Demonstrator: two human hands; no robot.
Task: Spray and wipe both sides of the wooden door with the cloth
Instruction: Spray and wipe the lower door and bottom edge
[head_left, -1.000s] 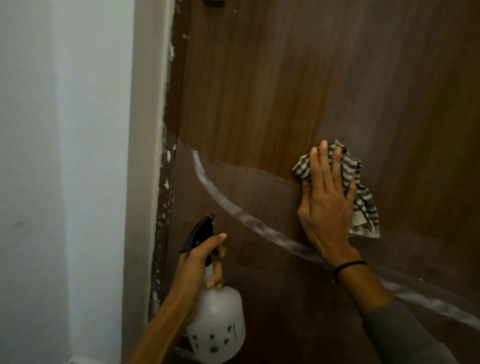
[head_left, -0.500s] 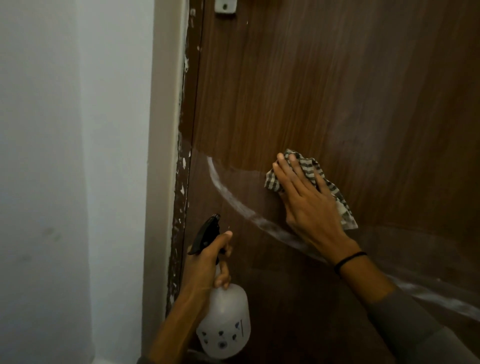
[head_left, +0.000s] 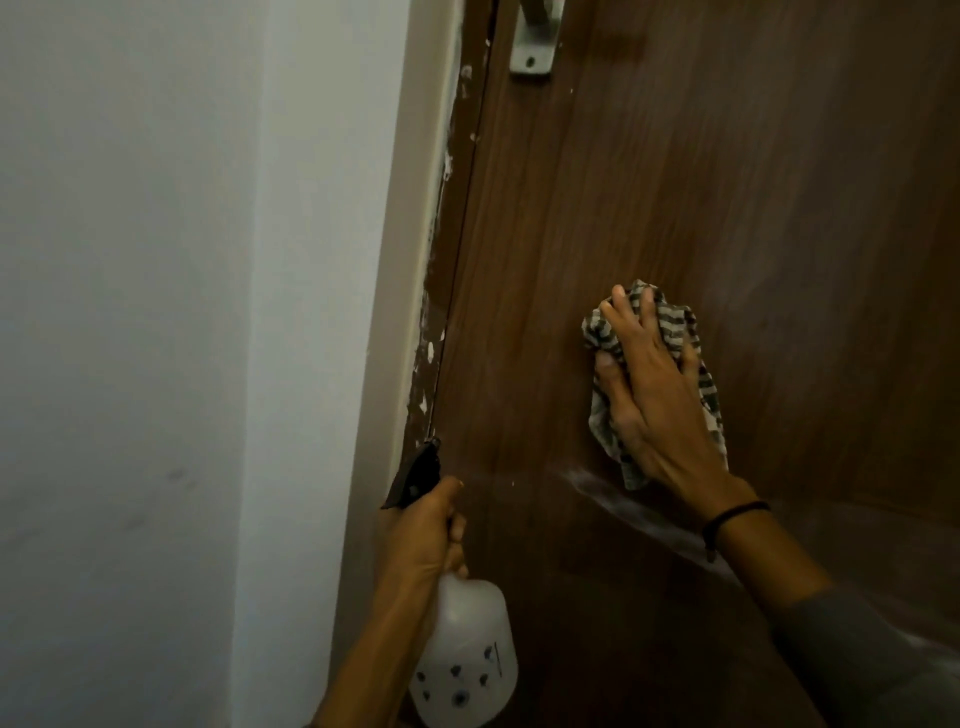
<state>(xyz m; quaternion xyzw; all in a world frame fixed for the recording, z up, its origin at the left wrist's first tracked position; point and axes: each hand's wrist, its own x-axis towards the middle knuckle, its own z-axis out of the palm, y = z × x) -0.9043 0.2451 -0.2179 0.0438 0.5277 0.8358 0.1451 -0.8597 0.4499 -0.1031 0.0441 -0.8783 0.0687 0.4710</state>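
Wooden door (head_left: 675, 182): striped cloth (head_left: 605, 332) pressed flat under right hand (head_left: 654, 395), fingers straight. Spray bottle (head_left: 467, 649): neck gripped by left hand (head_left: 423, 540), near the frame (head_left: 395, 260).

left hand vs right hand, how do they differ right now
The left hand curls round the neck of the spray bottle; the right hand lies flat, pressing the striped cloth on the door. The left hand sits lower, near the door's edge; the right hand higher. Only the right wrist wears a black band. Both are bare.
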